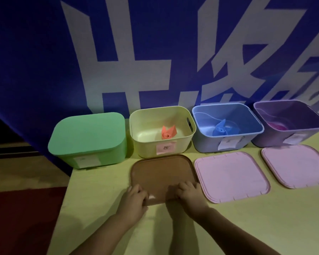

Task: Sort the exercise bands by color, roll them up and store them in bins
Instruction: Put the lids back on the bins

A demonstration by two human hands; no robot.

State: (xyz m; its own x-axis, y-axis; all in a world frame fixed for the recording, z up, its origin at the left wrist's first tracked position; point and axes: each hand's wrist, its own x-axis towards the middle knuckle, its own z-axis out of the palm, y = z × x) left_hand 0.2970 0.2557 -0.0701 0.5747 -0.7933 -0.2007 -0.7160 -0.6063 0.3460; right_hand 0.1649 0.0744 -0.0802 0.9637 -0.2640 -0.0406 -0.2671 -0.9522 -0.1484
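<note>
Four bins stand in a row at the back of the table. The green bin [87, 140] at the left has its lid on. The yellow bin [162, 144] is uncovered and holds a rolled orange band [168, 133]. A rolled blue band [222, 130] lies in the blue bin [226, 142]. Something pink [277, 126] shows in the purple bin [291, 138]. A brown lid [162, 173] lies flat in front of the yellow bin. My left hand [134, 200] and my right hand [189, 195] both grip the lid's near edge.
Two pink lids [230, 177] [298, 166] lie flat on the yellow-green table [247, 227], in front of the blue and purple bins. A blue banner with large white characters [136, 61] hangs behind the bins. The table's left edge drops to a red floor [22, 218].
</note>
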